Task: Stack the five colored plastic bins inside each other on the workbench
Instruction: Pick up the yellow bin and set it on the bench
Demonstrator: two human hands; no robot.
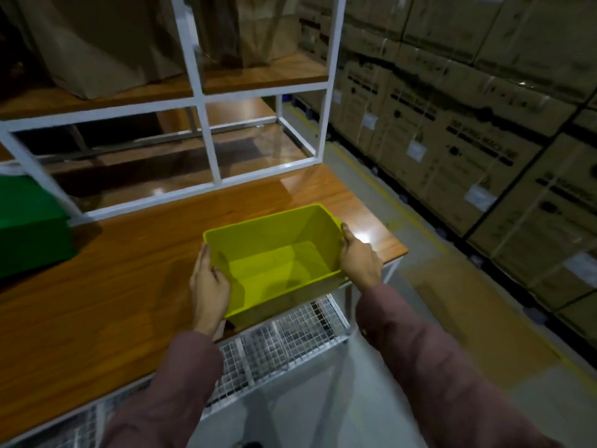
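Fingers (215, 275) of the left hand (208, 287) are curling over the left rim of the yellow bin (277, 253), thumb lying along the outer wall; the right hand (358, 258) is pressing flat against the opposite wall, thumb hooking the rim. Both hands are closing on the bin, nothing else in either.

Bin is sitting, or hovering just above, the near right corner of the workbench (113, 279); contact with the top cannot be confirmed. Near edge is overhanging the bench front, above the wire shelf (284, 337).

Green bin (29, 227) is standing at the far left, well apart. Other three bins are out of view.

Handling judgement: empty, thin-walled plastic, so probably light. Walls look stiff but smooth and tapered, likely slippery under a flat squeeze. Rim lip is offering the surest hold; gripping both short sides should be keeping it level for nesting.
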